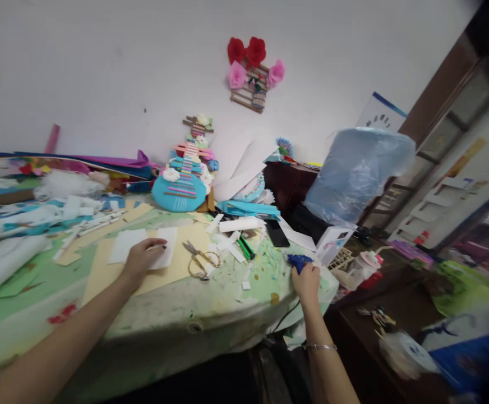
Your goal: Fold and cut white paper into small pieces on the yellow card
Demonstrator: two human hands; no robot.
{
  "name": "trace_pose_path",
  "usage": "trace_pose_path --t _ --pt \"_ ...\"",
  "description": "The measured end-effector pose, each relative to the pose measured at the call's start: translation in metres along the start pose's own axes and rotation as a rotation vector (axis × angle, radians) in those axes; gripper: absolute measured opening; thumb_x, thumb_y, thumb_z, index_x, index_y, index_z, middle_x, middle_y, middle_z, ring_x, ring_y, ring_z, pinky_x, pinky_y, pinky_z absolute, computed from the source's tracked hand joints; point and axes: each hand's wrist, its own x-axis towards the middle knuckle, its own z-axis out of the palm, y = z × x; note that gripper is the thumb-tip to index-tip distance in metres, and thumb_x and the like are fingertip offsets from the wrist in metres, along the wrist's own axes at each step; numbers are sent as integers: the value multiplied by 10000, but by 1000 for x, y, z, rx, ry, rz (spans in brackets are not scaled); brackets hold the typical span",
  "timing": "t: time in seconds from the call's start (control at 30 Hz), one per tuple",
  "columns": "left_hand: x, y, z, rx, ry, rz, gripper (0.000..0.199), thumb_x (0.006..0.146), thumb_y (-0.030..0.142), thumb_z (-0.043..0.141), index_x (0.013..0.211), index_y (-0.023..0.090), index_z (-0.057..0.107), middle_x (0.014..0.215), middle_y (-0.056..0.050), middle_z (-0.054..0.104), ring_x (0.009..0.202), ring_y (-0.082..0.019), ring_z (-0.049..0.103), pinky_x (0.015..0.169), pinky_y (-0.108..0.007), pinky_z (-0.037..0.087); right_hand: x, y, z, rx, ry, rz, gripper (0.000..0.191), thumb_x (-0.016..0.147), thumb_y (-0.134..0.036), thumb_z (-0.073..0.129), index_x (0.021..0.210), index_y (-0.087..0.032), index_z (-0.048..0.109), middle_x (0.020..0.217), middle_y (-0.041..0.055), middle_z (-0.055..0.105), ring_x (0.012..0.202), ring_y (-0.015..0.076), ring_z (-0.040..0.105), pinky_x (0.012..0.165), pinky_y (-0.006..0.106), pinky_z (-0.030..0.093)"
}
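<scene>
My left hand (142, 259) is closed over white paper (167, 241), pinching a small dark thing I cannot make out. That paper and another white piece lie on a yellow sheet (185, 238). At the table's right end, my right hand (307, 279) is wrapped round a blue tool (298, 260), which looks like a glue gun; a dark cord hangs below. Gold-handled scissors (202, 261) lie partly spread on the yellow sheet, between my hands. Beyond them are a green cutter (245, 247), a white roll (238, 225) and a black phone (277, 233).
A blue guitar-shaped craft (179, 191) stands at the back against the wall. Paper scraps and rolls (9, 264) pile up on the left. A plastic-covered blue object (354, 168) rises behind my right hand. Bags and tools lie on a brown surface at right.
</scene>
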Motion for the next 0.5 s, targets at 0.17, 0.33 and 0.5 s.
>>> trace_pose_path --t 0.17,0.33,0.5 --pt "1 1 -3 -138 51 -7 384 467 271 671 821 121 677 664 -26 639 504 -124 503 459 -217 352 -16 -48 -5 -62 68 -118 416 768 -308 519 1132 -105 525 1134 238 497 1074 405 436 828 546 354" --pt "0 6 -8 -185 64 -3 399 473 300 682 826 116 660 717 -41 648 560 -132 535 492 -221 388 -57 -132 1 305 -244 -673 330 774 -234 526 1083 -117 536 1082 159 543 1051 261 484 912 379 373" --pt "2 2 -12 -210 63 -35 425 475 305 700 864 139 658 626 8 615 487 -108 502 440 -201 352 -96 -210 27 318 -549 -841 272 771 -263 572 1013 -139 566 1008 123 588 979 236 526 838 341 414"
